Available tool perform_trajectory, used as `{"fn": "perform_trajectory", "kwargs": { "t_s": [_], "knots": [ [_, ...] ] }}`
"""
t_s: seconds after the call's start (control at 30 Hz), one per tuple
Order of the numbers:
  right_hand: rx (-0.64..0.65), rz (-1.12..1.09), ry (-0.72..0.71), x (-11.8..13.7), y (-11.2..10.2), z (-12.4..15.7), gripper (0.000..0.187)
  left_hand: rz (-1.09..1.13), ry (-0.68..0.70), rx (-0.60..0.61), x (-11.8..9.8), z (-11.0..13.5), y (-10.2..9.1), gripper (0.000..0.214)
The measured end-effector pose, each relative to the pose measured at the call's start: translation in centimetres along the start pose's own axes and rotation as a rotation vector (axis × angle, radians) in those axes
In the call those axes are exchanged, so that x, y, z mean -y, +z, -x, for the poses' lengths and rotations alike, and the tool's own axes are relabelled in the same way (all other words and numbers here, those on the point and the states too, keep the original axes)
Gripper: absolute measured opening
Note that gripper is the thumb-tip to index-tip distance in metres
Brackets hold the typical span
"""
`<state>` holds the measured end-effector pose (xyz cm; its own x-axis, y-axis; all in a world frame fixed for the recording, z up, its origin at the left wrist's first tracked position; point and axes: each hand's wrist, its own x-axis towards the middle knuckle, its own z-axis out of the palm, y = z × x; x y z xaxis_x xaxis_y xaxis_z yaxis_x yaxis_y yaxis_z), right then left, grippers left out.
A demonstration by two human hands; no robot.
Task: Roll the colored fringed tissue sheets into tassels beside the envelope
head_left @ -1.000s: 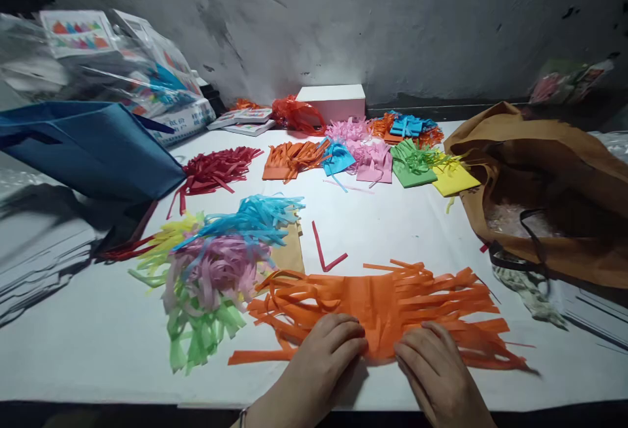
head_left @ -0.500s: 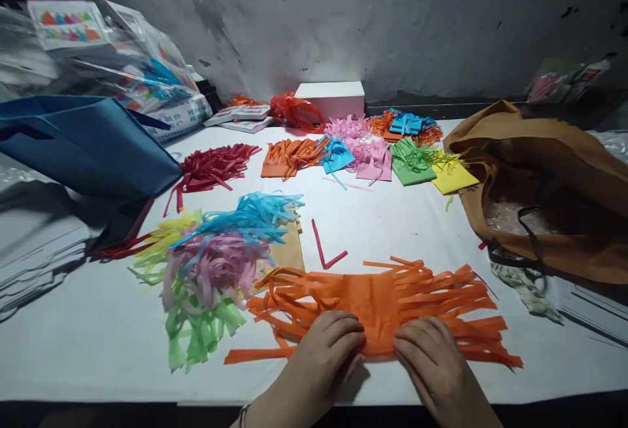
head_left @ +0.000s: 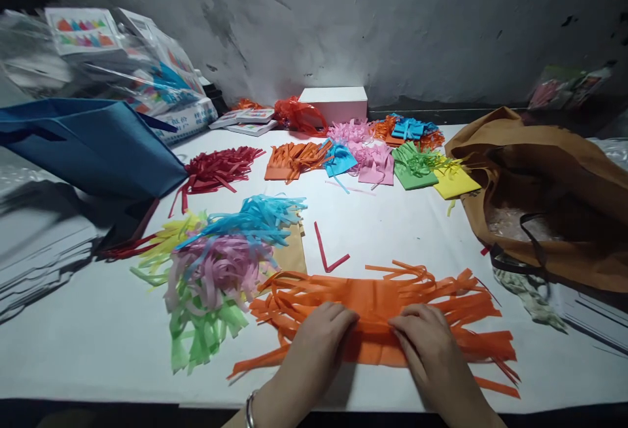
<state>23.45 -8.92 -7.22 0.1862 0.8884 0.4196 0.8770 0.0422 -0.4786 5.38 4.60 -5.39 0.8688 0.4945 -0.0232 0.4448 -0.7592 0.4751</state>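
Observation:
An orange fringed tissue paper sheet (head_left: 375, 294) lies spread on the white table (head_left: 373, 225), its solid band in the middle and cut strips fanning out to both sides. My left hand (head_left: 326, 336) pinches the sheet at the left of the band, fingers closed. Across from it, my right hand (head_left: 422, 336) grips the band's right side the same way. Between them a raised fold of paper runs across the band. The fingertips' undersides are hidden. Just left lies a heap of fringed paper: blue (head_left: 255, 218), pink (head_left: 220, 267), green (head_left: 203, 330) and yellow.
A bent red strip (head_left: 326, 258) lies beyond the orange paper. Folded fringed bundles, among them a yellow one (head_left: 456, 179), line the back. A blue bag (head_left: 98, 146) stands left, a brown bag (head_left: 554, 153) right. Behind them is a white box (head_left: 333, 101).
Both hands have moved slightly up and away from the near edge, lifting a fold across the orange band. More orange paper now shows on the near side of the fingers.

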Motion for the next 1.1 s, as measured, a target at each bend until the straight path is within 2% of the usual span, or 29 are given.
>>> {"fn": "perform_trajectory", "kwargs": {
  "t_s": [0.07, 0.13, 0.27, 0.4, 0.43, 0.5, 0.6, 0.67, 0.77, 0.83, 0.9, 1.0, 1.03, 1.1],
  "knots": [
    [0.048, 0.062, 0.091, 0.0, 0.1, -1.1, 0.019, -0.119, -0.137, 0.100, -0.2, -1.3, -1.3, 0.026],
    [0.080, 0.148, 0.147, -0.3, 0.4, -2.2, 0.018, -0.186, -0.196, 0.158, -0.2, -2.9, -2.3, 0.024],
    [0.061, 0.261, 0.194, -1.2, 1.6, -3.9, 0.023, -0.241, -0.202, 0.176, 0.1, -5.6, -3.0, 0.027],
    [-0.034, 0.368, 0.200, -1.4, 1.8, -4.3, 0.017, -0.269, -0.174, 0.183, 0.5, -6.5, -2.9, 0.027],
    [-0.075, 0.389, 0.182, -1.2, 1.5, -4.3, 0.016, -0.274, -0.171, 0.184, 0.6, -6.5, -2.7, 0.027],
    [-0.119, 0.367, 0.048, -0.5, 0.8, -4.0, 0.021, -0.284, -0.170, 0.182, 0.7, -6.6, -2.5, 0.027],
    [-0.030, 0.235, -0.202, 0.7, 0.4, -3.3, 0.030, -0.292, -0.167, 0.167, 0.8, -6.6, -2.3, 0.026],
    [0.014, 0.213, -0.261, 1.0, 0.8, -2.8, 0.034, -0.296, -0.171, 0.148, 0.6, -6.4, -2.4, 0.023],
    [-0.030, 0.252, -0.285, 0.7, 2.1, -2.3, 0.036, -0.309, -0.178, 0.089, 0.1, -5.5, -3.0, 0.017],
    [-0.069, 0.260, -0.290, 0.4, 2.5, -2.3, 0.034, -0.319, -0.093, 0.027, -0.2, -4.4, -3.1, 0.020],
    [-0.136, 0.235, -0.288, 0.5, 2.5, -2.4, 0.028, -0.317, 0.096, -0.071, -0.2, -3.3, -2.7, 0.027],
    [-0.179, 0.159, -0.304, 1.0, 2.2, -2.6, 0.019, -0.292, 0.340, -0.205, 0.4, -2.1, -1.2, 0.012],
    [-0.162, 0.148, -0.312, 1.2, 2.1, -2.6, 0.020, -0.285, 0.370, -0.223, 0.7, -1.8, -0.6, 0.005],
    [-0.130, 0.160, -0.329, 1.2, 2.2, -2.4, 0.029, -0.272, 0.401, -0.221, 1.3, -1.3, 0.2, 0.009]
  ]
}}
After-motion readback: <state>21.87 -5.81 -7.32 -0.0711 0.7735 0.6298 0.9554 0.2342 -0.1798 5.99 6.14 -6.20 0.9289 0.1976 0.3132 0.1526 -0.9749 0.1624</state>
